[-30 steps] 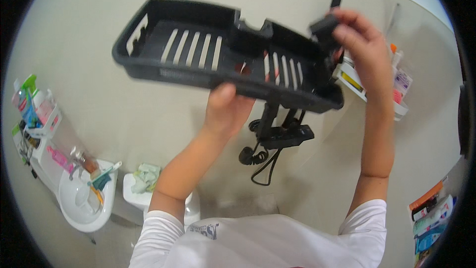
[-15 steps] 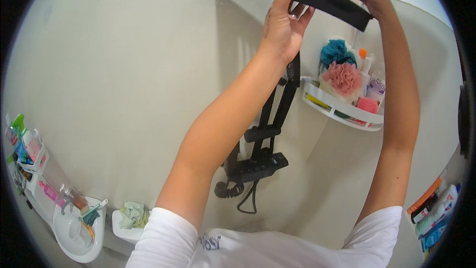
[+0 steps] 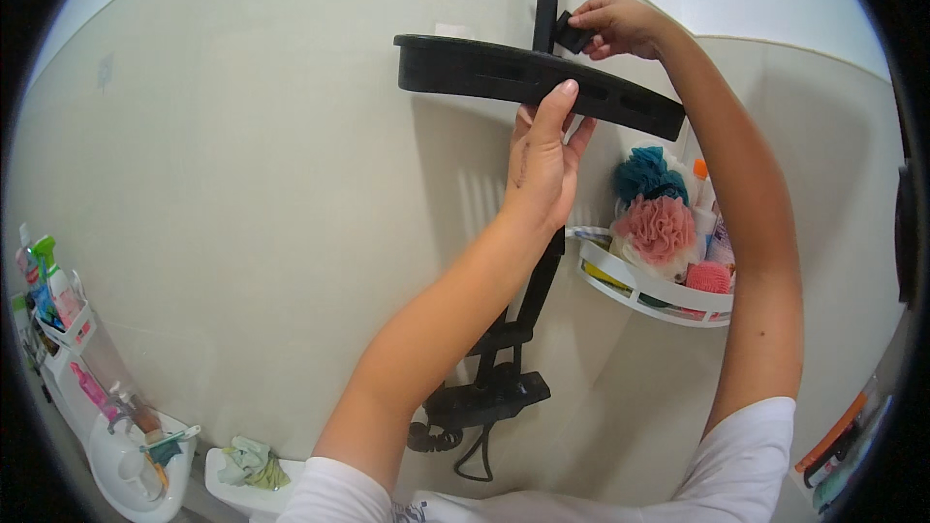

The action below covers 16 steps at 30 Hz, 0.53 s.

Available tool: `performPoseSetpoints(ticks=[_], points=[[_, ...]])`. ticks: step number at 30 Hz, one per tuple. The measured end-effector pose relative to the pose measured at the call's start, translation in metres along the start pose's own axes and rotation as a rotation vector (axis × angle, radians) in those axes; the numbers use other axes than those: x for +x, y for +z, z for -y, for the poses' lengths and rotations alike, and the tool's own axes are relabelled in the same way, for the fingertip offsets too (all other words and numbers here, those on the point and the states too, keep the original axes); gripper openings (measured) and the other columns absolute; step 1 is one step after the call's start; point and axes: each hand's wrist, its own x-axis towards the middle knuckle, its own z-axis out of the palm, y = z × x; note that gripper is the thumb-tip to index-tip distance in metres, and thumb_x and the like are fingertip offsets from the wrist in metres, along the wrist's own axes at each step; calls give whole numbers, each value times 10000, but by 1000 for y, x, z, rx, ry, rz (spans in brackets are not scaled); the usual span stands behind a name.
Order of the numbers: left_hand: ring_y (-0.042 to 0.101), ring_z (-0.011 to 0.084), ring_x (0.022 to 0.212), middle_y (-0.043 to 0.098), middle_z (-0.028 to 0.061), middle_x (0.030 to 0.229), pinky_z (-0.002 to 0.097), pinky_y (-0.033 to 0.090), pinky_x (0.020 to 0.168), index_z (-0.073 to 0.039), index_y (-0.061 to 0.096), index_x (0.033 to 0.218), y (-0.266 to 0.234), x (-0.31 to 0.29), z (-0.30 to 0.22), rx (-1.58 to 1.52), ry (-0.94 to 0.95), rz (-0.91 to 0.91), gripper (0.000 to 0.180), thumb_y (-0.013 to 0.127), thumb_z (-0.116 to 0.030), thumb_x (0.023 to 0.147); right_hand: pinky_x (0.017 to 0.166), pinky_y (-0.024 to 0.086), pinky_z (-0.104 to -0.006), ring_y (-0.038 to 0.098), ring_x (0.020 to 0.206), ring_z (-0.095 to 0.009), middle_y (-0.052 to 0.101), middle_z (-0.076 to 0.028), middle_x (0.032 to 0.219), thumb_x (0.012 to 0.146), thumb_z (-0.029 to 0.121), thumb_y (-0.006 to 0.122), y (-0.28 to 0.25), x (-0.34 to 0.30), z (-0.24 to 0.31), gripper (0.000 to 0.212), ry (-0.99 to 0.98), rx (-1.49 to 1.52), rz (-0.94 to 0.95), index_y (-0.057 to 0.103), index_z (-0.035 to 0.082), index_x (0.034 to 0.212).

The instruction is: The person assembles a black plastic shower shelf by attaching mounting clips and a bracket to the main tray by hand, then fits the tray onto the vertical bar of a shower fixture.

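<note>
My left hand [image 3: 544, 157] grips a black corner shelf [image 3: 465, 69] from below, its thumb pressed on the curved front wall. A black upright pole [image 3: 547, 2] rises from behind the shelf; how they join is hidden. Above the shelf, my right hand [image 3: 625, 27] pinches a small black block-like piece [image 3: 573, 35] right beside the pole. Whether the piece touches the pole I cannot tell. Below my left hand, the pole's lower part [image 3: 539, 291] runs down to a black wall fixture [image 3: 489, 401] with a hanging loop.
A white corner rack [image 3: 644, 292] at right holds a teal bath puff [image 3: 650, 174], a pink puff [image 3: 659, 229] and bottles. A white washbasin [image 3: 179, 484] stands at lower left, near a spray bottle [image 3: 58, 276]. A cloth [image 3: 252, 465] lies on a white ledge. More bottles line the lower right.
My right hand has moved left with the small black piece, up to the pole. The view has tilted upward, so the shelf and surroundings appear lower and more of the pole shows.
</note>
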Motion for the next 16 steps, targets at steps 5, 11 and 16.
performPoseSetpoints(ticks=[5,11,16], points=[[501,139,911,546,46,943,302,418,880,-56,511,968,4,-9,2,-37,2,-110,273,654,-179,770,603,532,-234,589,602,-126,582,-55,744,818,185,597,18,-7,9,234,32,-109,41,558,16,975],[508,156,898,541,60,943,301,416,893,-48,515,948,8,-9,4,10,41,-168,271,672,-149,751,572,500,-210,552,640,-83,588,-30,804,833,170,558,25,7,-7,218,39,-24,145,569,40,1008],[510,180,951,530,74,985,329,425,916,-22,471,1007,8,-9,-3,156,-54,-198,350,672,-152,753,683,486,-229,549,694,-107,607,-8,883,838,135,528,24,19,-12,229,15,-29,179,566,61,1051]])
